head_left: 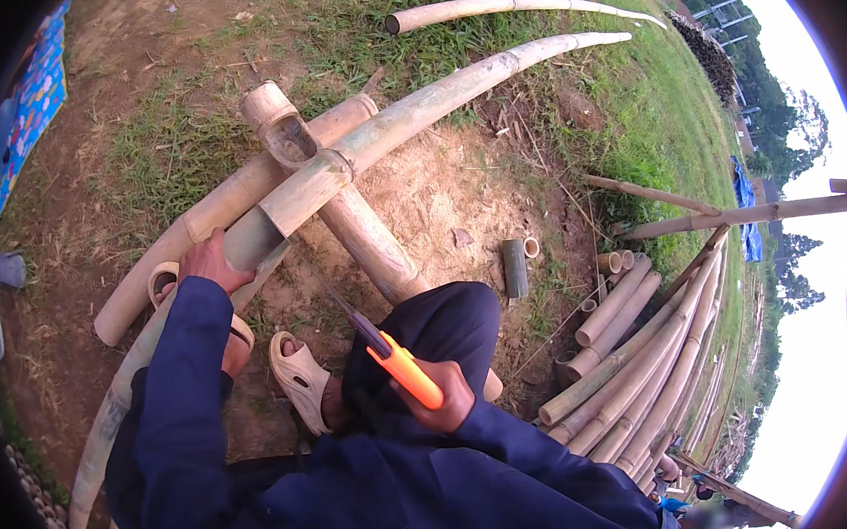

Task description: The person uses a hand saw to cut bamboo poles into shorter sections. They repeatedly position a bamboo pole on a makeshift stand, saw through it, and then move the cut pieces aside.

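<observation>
The long pale bamboo pole (402, 120) runs from seven toward one o'clock. The left hand (211, 263) clamps it beside the cut notch, while the right hand (441, 395) – fingers wrapped on the orange-handled saw (401, 367) – points its blade at eleven o'clock into that notch

Single head view, looking down, close range.

Patchy ground of bare brown dirt and green grass (447, 184) carries everything. Long pale bamboo poles (432, 107) cross just ahead of the hands; a stack of cut bamboo lengths (648, 372) lies to their right, short bamboo offcuts (514, 266) between.
</observation>
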`<state>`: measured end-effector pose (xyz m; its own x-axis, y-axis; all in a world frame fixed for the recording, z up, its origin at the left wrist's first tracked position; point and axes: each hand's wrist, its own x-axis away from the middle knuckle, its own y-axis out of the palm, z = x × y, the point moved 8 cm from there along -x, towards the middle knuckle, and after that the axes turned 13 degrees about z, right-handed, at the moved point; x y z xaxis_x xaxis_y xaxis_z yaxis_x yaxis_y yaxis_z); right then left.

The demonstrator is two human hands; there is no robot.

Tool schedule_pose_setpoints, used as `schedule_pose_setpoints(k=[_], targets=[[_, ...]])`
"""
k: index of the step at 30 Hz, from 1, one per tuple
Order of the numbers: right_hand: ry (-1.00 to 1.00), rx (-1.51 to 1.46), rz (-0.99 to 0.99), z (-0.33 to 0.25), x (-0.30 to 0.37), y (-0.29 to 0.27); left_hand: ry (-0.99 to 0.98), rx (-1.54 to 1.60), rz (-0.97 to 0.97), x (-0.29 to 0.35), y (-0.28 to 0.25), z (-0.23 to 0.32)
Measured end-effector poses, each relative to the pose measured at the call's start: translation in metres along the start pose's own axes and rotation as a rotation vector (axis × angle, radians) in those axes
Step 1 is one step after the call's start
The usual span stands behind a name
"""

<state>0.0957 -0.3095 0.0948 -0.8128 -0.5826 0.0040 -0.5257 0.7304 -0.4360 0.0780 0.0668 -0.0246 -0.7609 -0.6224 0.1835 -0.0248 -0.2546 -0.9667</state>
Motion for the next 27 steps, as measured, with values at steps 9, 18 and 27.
schedule_pose_setpoints(k=[9, 18, 27], targets=[[0.112, -0.02, -0.024, 0.016, -0.049, 0.046, 0.031, 0.014, 0.032, -0.005, -0.022, -0.009], [-0.065, -0.008, 0.072, 0.033, -0.086, 0.067, 0.062, 0.043, 0.011, 0.003, -0.007, 0.006], [0.113, 0.025, -0.014, -0.002, 0.017, -0.015, 0.053, 0.028, 0.001, 0.006, -0.01, -0.008]])
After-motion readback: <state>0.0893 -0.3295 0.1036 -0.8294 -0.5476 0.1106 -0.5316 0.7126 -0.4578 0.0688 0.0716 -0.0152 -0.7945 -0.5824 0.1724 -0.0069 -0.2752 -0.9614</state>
